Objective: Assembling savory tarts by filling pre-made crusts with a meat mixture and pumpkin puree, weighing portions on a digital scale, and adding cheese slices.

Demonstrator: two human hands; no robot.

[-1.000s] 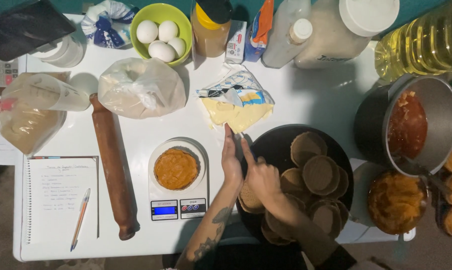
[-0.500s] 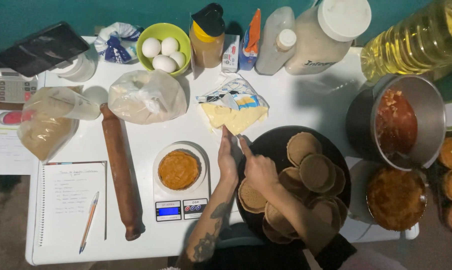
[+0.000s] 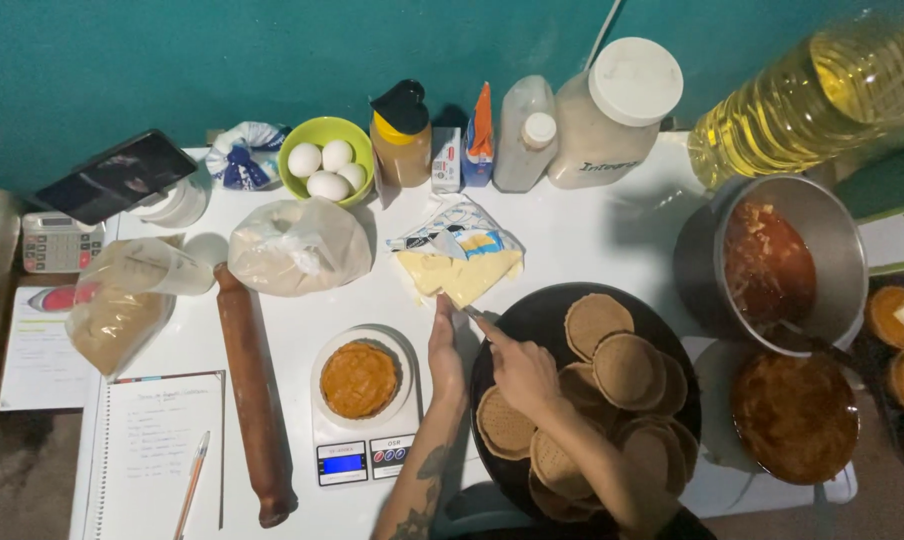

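While my left hand (image 3: 445,352) rests flat and empty, my right hand (image 3: 520,372) grips a knife (image 3: 475,315); butter (image 3: 459,277) uncut, dough discs (image 3: 612,370) stacked.

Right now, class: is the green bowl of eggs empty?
No, the green bowl holds four white eggs.

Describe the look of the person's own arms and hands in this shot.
Both forearms are bare, with no sleeves, gloves or watch in view. The left hand sits on a forearm that carries dark tattoo markings near the bottom edge. The right hand shows no rings that can be made out.
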